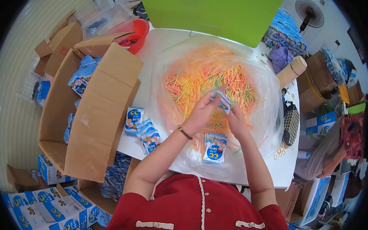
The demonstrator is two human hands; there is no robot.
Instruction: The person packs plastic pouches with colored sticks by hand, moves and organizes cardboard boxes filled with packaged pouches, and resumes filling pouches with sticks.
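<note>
Gripping a packet (223, 102) with my left hand (202, 111) and right hand (235, 117), fingers of both closed on it, I hold it over the pile (185, 92) of coloured sticks. On the pile's near side lies a second packet (214, 148), and left of the pile are more packets (151, 140), near an open box (99, 115). Beyond the pile stands a green board (213, 13).

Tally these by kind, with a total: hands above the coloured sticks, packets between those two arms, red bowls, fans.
Hands: 2 (left hand, right hand)
Packets: 2 (held packet, lying packet)
Red bowl: 1
Fan: 1
Total: 6
</note>
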